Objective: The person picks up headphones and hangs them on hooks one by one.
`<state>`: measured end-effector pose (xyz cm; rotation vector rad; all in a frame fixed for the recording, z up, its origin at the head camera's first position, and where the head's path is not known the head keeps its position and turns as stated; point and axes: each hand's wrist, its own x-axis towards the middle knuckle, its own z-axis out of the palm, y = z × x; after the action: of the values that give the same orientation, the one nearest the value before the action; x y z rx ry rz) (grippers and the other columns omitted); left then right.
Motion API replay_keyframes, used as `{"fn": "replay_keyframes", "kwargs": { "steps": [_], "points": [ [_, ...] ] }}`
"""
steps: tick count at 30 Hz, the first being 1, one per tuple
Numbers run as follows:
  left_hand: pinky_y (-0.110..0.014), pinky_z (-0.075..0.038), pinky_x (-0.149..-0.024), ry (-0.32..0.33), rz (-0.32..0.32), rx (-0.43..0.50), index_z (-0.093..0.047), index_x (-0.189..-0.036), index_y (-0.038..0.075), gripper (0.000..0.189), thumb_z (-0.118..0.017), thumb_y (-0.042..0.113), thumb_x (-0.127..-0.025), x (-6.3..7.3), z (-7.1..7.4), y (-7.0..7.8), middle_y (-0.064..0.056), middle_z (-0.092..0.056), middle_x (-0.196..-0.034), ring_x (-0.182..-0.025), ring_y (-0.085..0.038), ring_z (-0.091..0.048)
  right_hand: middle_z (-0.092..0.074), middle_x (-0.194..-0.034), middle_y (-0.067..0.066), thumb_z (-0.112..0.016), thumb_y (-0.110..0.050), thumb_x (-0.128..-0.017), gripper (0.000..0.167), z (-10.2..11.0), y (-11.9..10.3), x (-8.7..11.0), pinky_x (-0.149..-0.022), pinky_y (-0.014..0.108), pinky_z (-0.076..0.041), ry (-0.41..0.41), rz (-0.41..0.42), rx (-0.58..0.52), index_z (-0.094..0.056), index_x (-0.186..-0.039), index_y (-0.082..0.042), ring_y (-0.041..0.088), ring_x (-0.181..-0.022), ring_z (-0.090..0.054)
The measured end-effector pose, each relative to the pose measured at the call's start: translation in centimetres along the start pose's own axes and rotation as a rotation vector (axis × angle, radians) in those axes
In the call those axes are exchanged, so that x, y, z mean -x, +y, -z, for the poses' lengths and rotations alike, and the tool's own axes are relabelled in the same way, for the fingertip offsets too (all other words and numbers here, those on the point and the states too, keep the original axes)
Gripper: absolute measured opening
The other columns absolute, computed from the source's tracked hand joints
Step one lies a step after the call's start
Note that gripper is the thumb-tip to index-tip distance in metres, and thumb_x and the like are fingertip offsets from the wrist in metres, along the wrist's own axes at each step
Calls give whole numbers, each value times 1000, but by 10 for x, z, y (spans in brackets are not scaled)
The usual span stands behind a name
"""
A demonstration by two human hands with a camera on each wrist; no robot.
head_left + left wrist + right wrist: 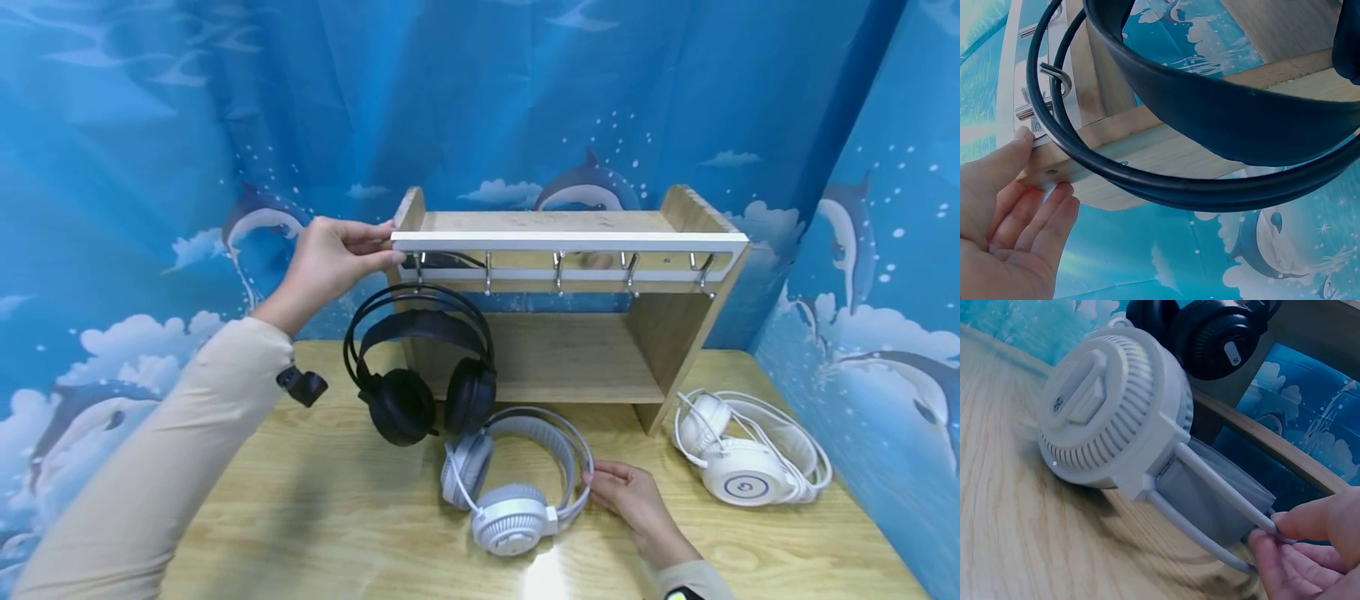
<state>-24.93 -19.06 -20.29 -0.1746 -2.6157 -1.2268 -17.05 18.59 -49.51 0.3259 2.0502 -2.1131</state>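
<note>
Black headphones (423, 333) hang by their headband from the leftmost hook of a white hook rail (525, 242) on a wooden shelf (585, 354). My left hand (341, 254) grips the shelf's upper left corner, thumb in front and fingers at the side. In the left wrist view, the black headband (1210, 119) passes over a hook (1057, 78) close to that hand. Light grey headphones (513, 517) lie on the table below the black ones. The thumb and fingers of my right hand (630, 504) pinch their thin outer headband (1216, 484).
White headphones (742, 475) with a bundled cable lie to the right of the shelf on the wooden table (360, 517). Several other hooks (558, 271) line the rail. A blue curtain (480, 100) with dolphins stands behind and along the right side.
</note>
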Motion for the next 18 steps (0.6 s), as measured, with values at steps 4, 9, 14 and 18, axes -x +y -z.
{"fn": "replay_keyframes", "kwargs": {
  "steps": [4, 9, 14, 18],
  "points": [
    [-34, -54, -88, -3, 4, 4, -63, -128, 18, 50, -74, 33, -82, 0, -1, 0, -4, -67, -121, -102, -17, -68, -69, -100, 20, -65, 6, -85, 44, 1, -3, 2, -78, 27, -56, -5, 4, -21, -49, -123, 19, 20, -86, -69],
    [-33, -54, -87, -7, 0, 7, -63, -127, 17, 49, -74, 32, -82, 0, -2, 0, -4, -66, -123, -103, -16, -68, -70, -97, 16, -66, 4, -84, 44, 4, -8, 5, -75, 25, -56, 12, 21, 31, -51, -123, 17, 15, -81, -67],
    [-33, -54, -86, -10, -16, 0, -63, -128, 16, 49, -74, 32, -83, 1, 0, -1, -4, -64, -125, -103, -16, -67, -69, -96, 10, -67, 1, -84, 44, 10, -12, 6, -71, 22, -53, 29, 46, 113, -54, -124, 13, 9, -78, -63],
    [-33, -54, -86, -10, -24, -3, -62, -128, 15, 49, -74, 32, -83, 2, 0, 0, -4, -65, -124, -103, -16, -67, -68, -99, 9, -68, 1, -84, 44, 15, -15, 7, -73, 20, -51, 38, 66, 144, -54, -124, 12, 7, -81, -62]
  ]
}}
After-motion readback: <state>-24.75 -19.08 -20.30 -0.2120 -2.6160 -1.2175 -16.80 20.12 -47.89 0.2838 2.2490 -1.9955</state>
